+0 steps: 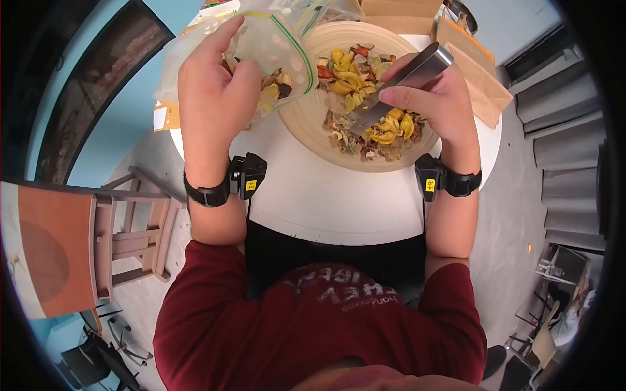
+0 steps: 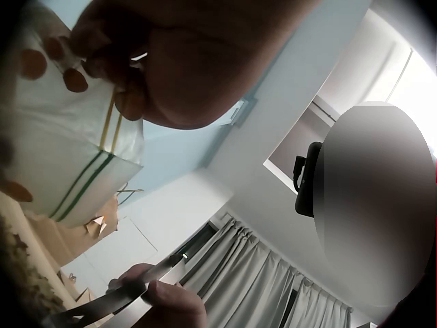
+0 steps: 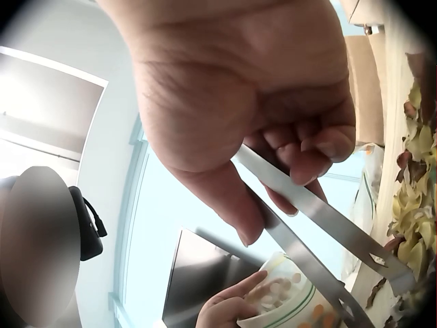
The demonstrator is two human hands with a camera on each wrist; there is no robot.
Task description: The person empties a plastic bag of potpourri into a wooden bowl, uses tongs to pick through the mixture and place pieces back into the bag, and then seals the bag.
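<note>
A translucent zip bag (image 1: pixel 297 58) with a green-and-yellow seal and round spots is held by its edge in my left hand (image 1: pixel 218 91). Its mouth faces right, and yellow and brown dried pieces lie inside. My right hand (image 1: pixel 450 98) grips metal tongs (image 1: pixel 417 68) between thumb and fingers. In the right wrist view the arms of the tongs (image 3: pixel 307 205) stand apart, their tips down at the dried petals (image 3: pixel 410 212). Yellow, red and brown dried flowers (image 1: pixel 388 130) are heaped in a round, pale wooden bowl (image 1: pixel 300 127), to the right of the bag.
The bowl stands on a round white table (image 1: pixel 326 208). A brown paper bag (image 1: pixel 479 78) lies behind my right hand, with another clear bag (image 1: pixel 332 12) at the back. To the left on the floor is a wooden chair (image 1: pixel 137 241).
</note>
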